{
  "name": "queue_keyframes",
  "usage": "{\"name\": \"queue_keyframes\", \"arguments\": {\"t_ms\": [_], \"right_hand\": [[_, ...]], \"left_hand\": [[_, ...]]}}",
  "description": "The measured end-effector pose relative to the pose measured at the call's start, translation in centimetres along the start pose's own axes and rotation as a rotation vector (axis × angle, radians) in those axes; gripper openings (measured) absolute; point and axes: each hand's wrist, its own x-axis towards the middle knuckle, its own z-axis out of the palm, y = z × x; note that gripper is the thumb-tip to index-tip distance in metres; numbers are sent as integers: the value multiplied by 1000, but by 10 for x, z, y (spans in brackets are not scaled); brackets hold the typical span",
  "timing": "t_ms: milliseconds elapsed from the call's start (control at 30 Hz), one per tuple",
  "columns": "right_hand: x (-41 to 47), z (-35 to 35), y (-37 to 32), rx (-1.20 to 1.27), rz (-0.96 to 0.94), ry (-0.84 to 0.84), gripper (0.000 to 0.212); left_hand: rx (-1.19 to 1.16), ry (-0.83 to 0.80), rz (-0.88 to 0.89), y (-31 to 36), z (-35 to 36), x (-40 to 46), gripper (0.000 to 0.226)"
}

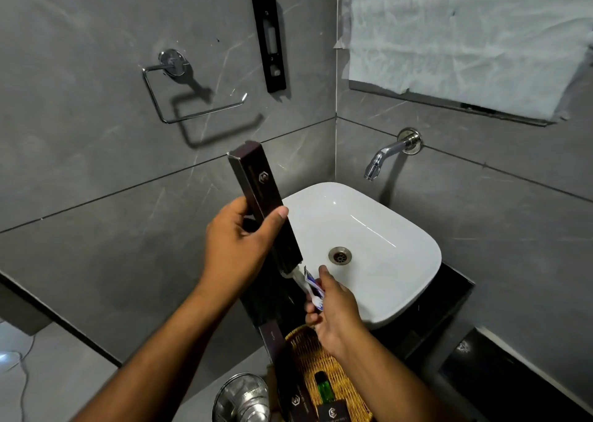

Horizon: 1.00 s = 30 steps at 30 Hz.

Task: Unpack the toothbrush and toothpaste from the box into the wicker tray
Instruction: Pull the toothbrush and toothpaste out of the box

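My left hand (pixel 239 238) grips a long dark box (pixel 256 187) and holds it tilted, its open end pointing down toward the sink's near edge. A white toothbrush (pixel 301 282) and a small blue and white toothpaste tube (pixel 313 282) stick out of that open end. My right hand (pixel 333 312) pinches both of them just below the box. Directly beneath my right hand sits the wicker tray (pixel 308 351), partly hidden by my right forearm.
The tray holds a green bottle (pixel 322 389) with a dark tag, and another dark box (pixel 290 386) lies along its left side. A white basin (pixel 385 261) stands on a black counter with a wall tap (pixel 382 158) above. A steel bin lid (pixel 240 399) lies below left.
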Motion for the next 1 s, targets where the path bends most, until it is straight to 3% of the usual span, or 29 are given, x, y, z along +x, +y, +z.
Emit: {"name": "queue_keyframes", "arguments": {"t_ms": [233, 333, 567, 700, 800, 900, 1000], "right_hand": [[14, -21, -27, -305, -257, 97, 36], [16, -31, -46, -520, -306, 41, 33], [6, 8, -41, -927, -429, -207, 30], [4, 23, -31, -902, -350, -204, 34], [3, 26, -31, -830, -313, -192, 22], [6, 28, -35, -798, -331, -174, 25], [9, 23, -41, -805, -368, -168, 24]], "left_hand": [[-231, 236, -81, 1, -48, 25, 16], [-286, 306, -172, -7, -63, 27, 20], [-353, 141, -304, -35, -12, -21, 21], [-396, 154, -347, -46, 11, -52, 13], [-188, -18, -165, -52, 6, -62, 35], [72, -285, 49, -50, -2, -59, 69], [281, -620, 79, -49, -9, -52, 107]]}}
